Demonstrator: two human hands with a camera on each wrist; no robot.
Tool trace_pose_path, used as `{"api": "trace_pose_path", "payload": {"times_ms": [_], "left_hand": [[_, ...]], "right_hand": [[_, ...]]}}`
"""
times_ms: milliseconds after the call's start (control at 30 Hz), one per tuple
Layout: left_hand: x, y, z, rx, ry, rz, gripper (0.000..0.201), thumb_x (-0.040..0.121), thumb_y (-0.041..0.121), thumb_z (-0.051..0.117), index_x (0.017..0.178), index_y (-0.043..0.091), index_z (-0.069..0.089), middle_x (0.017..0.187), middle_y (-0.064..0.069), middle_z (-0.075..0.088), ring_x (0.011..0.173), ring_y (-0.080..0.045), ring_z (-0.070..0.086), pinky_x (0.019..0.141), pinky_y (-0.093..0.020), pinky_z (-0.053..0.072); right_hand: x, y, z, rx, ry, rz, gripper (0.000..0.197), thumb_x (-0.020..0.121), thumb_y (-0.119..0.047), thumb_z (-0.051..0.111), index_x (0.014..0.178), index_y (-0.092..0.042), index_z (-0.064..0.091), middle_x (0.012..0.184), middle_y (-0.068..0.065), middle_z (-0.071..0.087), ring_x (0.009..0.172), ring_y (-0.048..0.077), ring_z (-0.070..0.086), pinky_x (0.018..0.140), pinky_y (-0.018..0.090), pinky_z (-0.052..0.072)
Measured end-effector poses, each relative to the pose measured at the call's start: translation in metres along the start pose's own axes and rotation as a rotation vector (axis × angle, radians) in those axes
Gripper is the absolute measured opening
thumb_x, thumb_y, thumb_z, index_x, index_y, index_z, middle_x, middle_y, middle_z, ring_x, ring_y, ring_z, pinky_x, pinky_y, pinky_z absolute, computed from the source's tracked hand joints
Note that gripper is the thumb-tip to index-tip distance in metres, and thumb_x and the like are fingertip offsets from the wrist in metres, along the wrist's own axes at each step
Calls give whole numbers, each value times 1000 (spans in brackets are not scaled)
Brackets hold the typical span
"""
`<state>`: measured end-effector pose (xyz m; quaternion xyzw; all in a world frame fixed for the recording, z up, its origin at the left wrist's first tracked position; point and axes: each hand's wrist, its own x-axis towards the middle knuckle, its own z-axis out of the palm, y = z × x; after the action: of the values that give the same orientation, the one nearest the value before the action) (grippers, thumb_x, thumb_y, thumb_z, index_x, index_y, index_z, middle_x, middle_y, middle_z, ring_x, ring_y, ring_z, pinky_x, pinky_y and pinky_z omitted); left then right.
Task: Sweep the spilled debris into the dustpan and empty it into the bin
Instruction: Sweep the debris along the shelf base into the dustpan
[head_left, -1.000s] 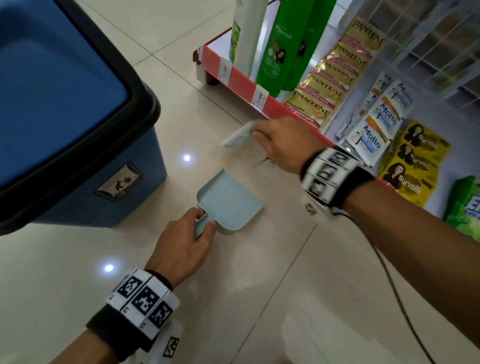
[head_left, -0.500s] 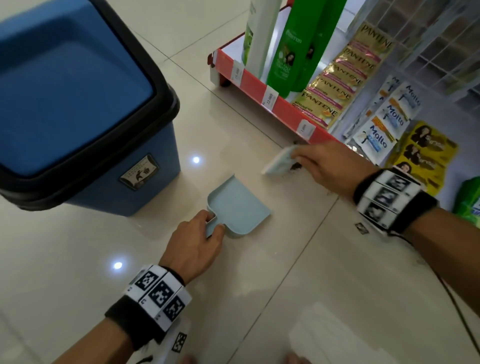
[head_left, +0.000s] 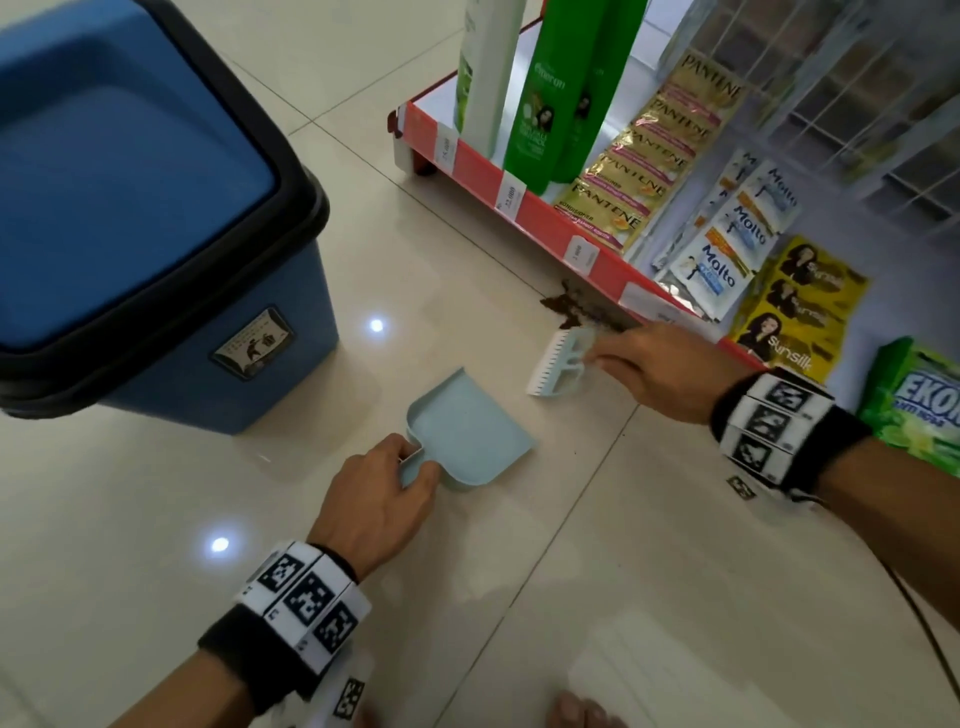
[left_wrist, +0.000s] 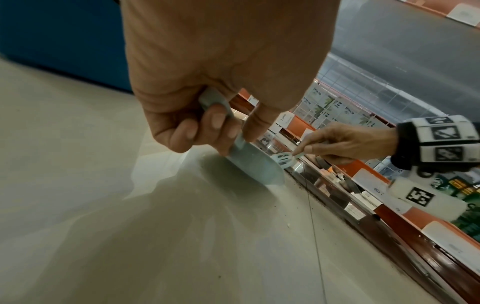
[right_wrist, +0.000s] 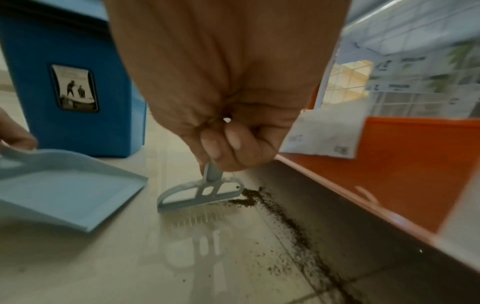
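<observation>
The bin (head_left: 156, 218) stands at about ten o'clock on the floor (head_left: 156, 519), lid down, well apart from the work. Just right of it the left hand (head_left: 374, 509) grips the dustpan (head_left: 467, 436) by its short handle — fingers (left_wrist: 218, 123) curled round it with the thumb on top, wrist low, forearm coming in from seven o'clock. The pan's open lip faces two o'clock and rests on the tile; it looks empty.

Further right, the right hand (head_left: 654, 369) pinches the stem of the small brush (head_left: 558, 364), fingers (right_wrist: 226, 144) bunched tightly round it, knuckles up, forearm reaching in from four o'clock. The bristles touch the floor beside the debris (right_wrist: 275, 207), a dark trail lying along the foot of the red shelf (head_left: 519, 192) at one o'clock.

To do this stroke well, I would keep the lip pressed flat, bring the dustpan nearer the trail, and draw the brush in short pulls toward eight o'clock — starting tight against the shelf so that no grains are left in the corner or flicked past the pan.
</observation>
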<state>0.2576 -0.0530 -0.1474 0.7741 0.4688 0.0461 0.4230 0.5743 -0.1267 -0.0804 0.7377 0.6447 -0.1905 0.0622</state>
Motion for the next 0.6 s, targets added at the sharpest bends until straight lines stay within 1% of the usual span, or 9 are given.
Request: {"api": "trace_pose_path", "payload": {"times_ms": [100, 133, 233, 300, 367, 433, 467, 533, 600], "left_hand": [[11, 10, 0, -12, -1, 1, 23, 93, 40, 55, 74, 28, 48, 61, 8, 56, 55, -6, 52, 49, -23, 31], [15, 13, 1, -13, 2, 10, 23, 93, 40, 55, 74, 29, 48, 60, 9, 56, 55, -6, 52, 48, -23, 31], [27, 23, 3, -16, 4, 36, 20, 93, 41, 54, 79, 27, 52, 60, 7, 58, 54, -8, 53, 49, -24, 32], [34, 25, 3, -19, 8, 55, 20, 94, 41, 54, 81, 25, 54, 61, 7, 59, 55, -8, 54, 49, -24, 33], [39, 25, 1, -14, 18, 64, 20, 94, 41, 53, 82, 25, 56, 63, 8, 60, 57, -7, 56, 50, -24, 35], [40, 25, 3, -7, 23, 62, 21, 94, 41, 53, 84, 23, 56, 63, 8, 59, 57, -7, 56, 50, -24, 35], [40, 24, 3, -4, 24, 63, 20, 94, 40, 53, 85, 22, 56, 63, 9, 59, 58, -6, 56, 50, -23, 34], [39, 23, 3, -11, 16, 59, 20, 94, 41, 52, 89, 23, 56, 66, 11, 59, 62, -7, 57, 52, -23, 36], [37, 21, 2, -18, 8, 50, 21, 93, 42, 52, 89, 23, 57, 68, 12, 60, 64, -8, 58, 53, -24, 38]], "right_hand": [[4, -9, -3, 6, 230, 8, 34, 104, -31, 39, 126, -19, 63, 110, 7, 70, 84, 17, 62, 73, 30, 50], [13, -17, -3, 27, 306, -6, 35, 105, -30, 39, 126, -16, 63, 106, 9, 69, 81, 19, 61, 72, 31, 50], [51, -42, -3, -17, 419, 13, 31, 105, -23, 40, 124, -11, 61, 100, 16, 67, 83, 32, 66, 71, 40, 56], [79, -52, 1, -123, 414, 141, 25, 103, -15, 43, 121, -9, 60, 98, 16, 67, 83, 35, 68, 72, 42, 55], [98, -57, 4, -194, 346, 270, 22, 101, -10, 44, 112, -6, 62, 92, 14, 66, 83, 34, 68, 74, 42, 55], [99, -50, 9, -178, 266, 341, 20, 101, -10, 46, 101, -6, 65, 83, 11, 62, 75, 31, 64, 70, 39, 52], [93, -44, 12, -168, 253, 363, 20, 101, -12, 47, 93, -8, 65, 78, 9, 60, 70, 29, 61, 67, 37, 49], [71, -30, 18, -186, 226, 390, 21, 100, -18, 50, 82, -13, 58, 72, 6, 56, 68, 26, 59, 66, 35, 47], [41, -16, 21, -215, 184, 379, 23, 101, -23, 47, 87, -12, 61, 75, 5, 61, 68, 24, 59, 68, 34, 50]]}}
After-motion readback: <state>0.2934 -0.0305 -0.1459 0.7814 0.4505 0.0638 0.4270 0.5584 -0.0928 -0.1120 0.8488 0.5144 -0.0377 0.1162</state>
